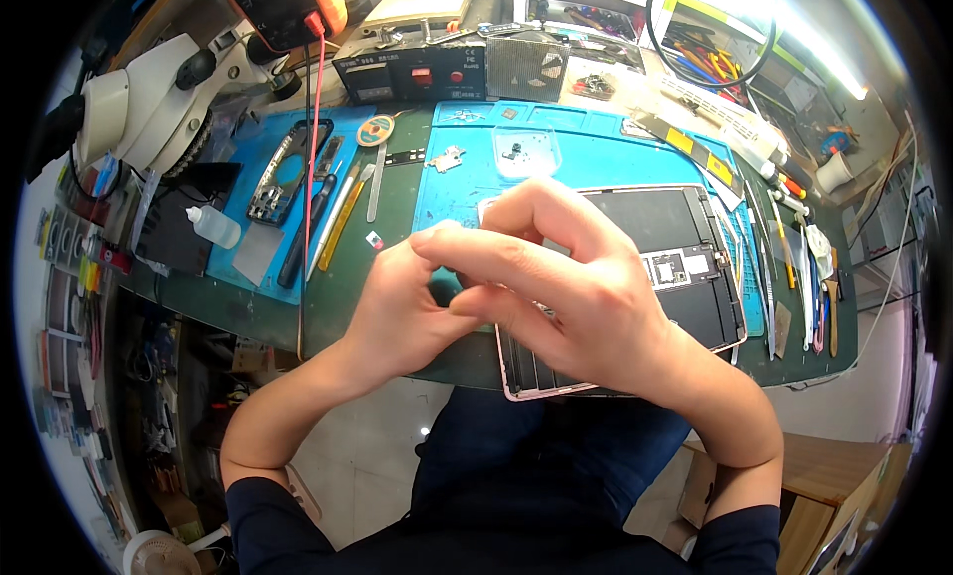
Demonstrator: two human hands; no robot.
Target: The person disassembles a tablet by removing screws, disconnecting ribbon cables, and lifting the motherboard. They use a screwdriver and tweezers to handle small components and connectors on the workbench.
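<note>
My left hand (397, 317) and my right hand (561, 287) meet over the bench, just left of and partly over an opened tablet (685, 297) with a pink frame and dark insides. Both have curled fingers pressed together at the tips; anything held between them is hidden or too small to make out. Behind them lies a blue silicone mat (457, 198) with a clear lidless container (526, 150) of small parts and a small metal part (446, 158).
A microscope (139, 109) stands left, near a phone shell (276, 173), screwdriver (298, 238), dropper bottle (211, 228) and solder wick spool (375, 129). A black power unit (407, 74) and multimeter (278, 4) sit behind. Several hand tools (819, 297) line the bench's right side.
</note>
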